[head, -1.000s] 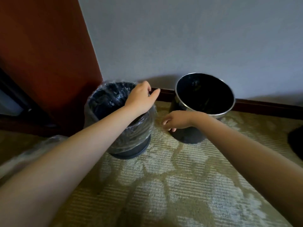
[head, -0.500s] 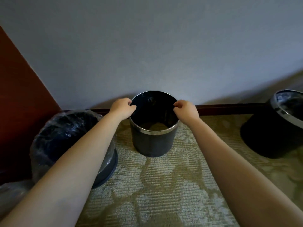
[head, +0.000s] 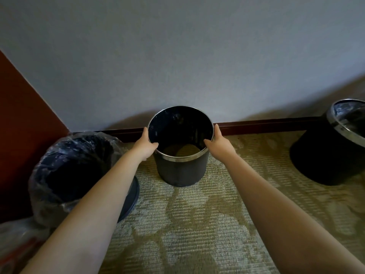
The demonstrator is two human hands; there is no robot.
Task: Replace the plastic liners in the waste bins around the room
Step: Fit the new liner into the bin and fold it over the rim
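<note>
- Middle bin (head: 180,171) stands upright on the carpet (head: 187,224), close to the wall (head: 177,56), dead centre between the two arms.
- Left hand (head: 146,145) grips the rim on its left side and right hand (head: 217,142) grips it on the right. On each, the thumb is hooked at the rim edge and the fingers lie down the outside.
- Key relation: the hands sit opposite each other across the mouth, both equally near, with the bin's long axis vertical.
- No liner visible inside this bin, so it probably needs a fresh one next.
- Lined bin (head: 79,165), wrapped in clear plastic, sits just beside the left forearm.
- Third bin (head: 316,161) stands well apart to the right, with plastic visible at its mouth.
</note>
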